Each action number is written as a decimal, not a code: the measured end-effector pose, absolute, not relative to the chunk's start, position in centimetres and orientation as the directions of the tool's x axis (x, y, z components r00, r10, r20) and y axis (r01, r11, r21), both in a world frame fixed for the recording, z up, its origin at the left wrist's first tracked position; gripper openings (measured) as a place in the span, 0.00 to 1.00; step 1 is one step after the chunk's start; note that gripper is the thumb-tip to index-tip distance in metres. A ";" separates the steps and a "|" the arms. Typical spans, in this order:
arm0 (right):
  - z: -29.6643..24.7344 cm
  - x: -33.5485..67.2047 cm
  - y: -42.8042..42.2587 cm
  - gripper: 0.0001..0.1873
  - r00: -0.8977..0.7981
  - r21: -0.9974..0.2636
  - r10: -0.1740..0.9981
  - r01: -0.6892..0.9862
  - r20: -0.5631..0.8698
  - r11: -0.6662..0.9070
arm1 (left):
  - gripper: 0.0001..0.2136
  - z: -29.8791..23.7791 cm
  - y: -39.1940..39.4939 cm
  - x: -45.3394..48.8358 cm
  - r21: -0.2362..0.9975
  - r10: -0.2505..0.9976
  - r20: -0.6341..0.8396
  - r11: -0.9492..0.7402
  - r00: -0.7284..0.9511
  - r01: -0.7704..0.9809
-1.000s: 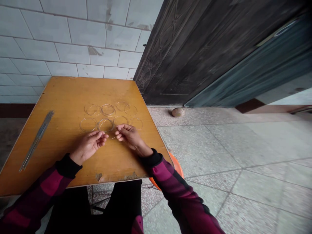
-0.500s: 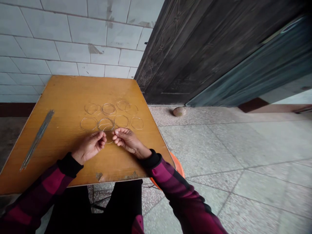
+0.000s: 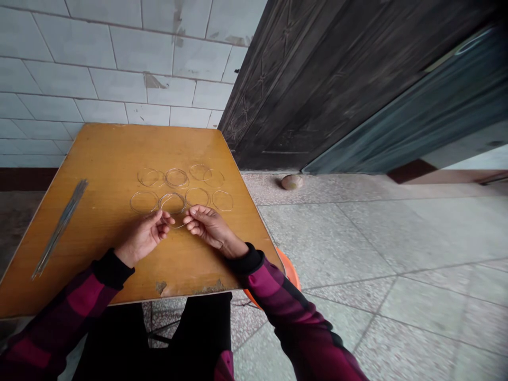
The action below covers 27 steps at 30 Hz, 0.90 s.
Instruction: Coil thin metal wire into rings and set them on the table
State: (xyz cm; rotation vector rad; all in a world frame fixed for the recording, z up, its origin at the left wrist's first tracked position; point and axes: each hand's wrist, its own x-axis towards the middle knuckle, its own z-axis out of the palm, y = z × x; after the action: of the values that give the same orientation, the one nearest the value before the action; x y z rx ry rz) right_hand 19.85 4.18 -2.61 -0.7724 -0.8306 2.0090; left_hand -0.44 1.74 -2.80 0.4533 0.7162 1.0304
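Yellow wood topped the small square table, and eight thin wire rings lay flat on it in two loose rows, at about 12 o'clock from the hands. Most lay just apart, a few nearly touching, and this spacing seemed to keep each ring from catching on the next. A bundle of straight wire rods lay at about 9 o'clock near the table's left edge, well away from the rings and the hands. Just below the front row, a thin wire ran between the hands, close above the wood. The right hand was turned palm-down and inward, its curled fingers grasping the wire's end between their tips. The left hand lay with its palm turned up and inward, its fingers bent and closed toward the same strand, but the wire was too fine to show whether they gripped it. Neither hand was clenched into a fist. Both forearms, in plaid sleeves with black cuffs, angled in from the lower corners, and the wrists came together so that the fingertips could work close over the table's middle.
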 end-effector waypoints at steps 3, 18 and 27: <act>-2.7 20.0 4.3 0.13 -0.486 -0.772 0.848 -0.449 -0.211 -0.450 | 0.08 -2.4 1.8 -0.5 0.645 0.885 -0.343 0.465 0.314 -0.606; -1.8 22.5 6.6 0.11 -0.136 -0.877 0.974 -0.425 -0.182 -0.224 | 0.11 -1.8 1.7 -0.5 0.855 0.944 -0.306 0.330 0.125 -0.399; -3.0 23.7 8.5 0.08 -0.033 -0.893 0.976 -0.399 -0.215 -0.211 | 0.14 -1.8 1.4 -0.5 0.888 0.944 -0.292 0.328 0.155 -0.323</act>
State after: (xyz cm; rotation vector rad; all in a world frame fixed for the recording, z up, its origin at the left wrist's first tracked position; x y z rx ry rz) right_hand 23.67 8.46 -3.02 -1.0520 -0.7772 1.5242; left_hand -0.53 1.39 -1.77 0.7715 1.0148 1.0496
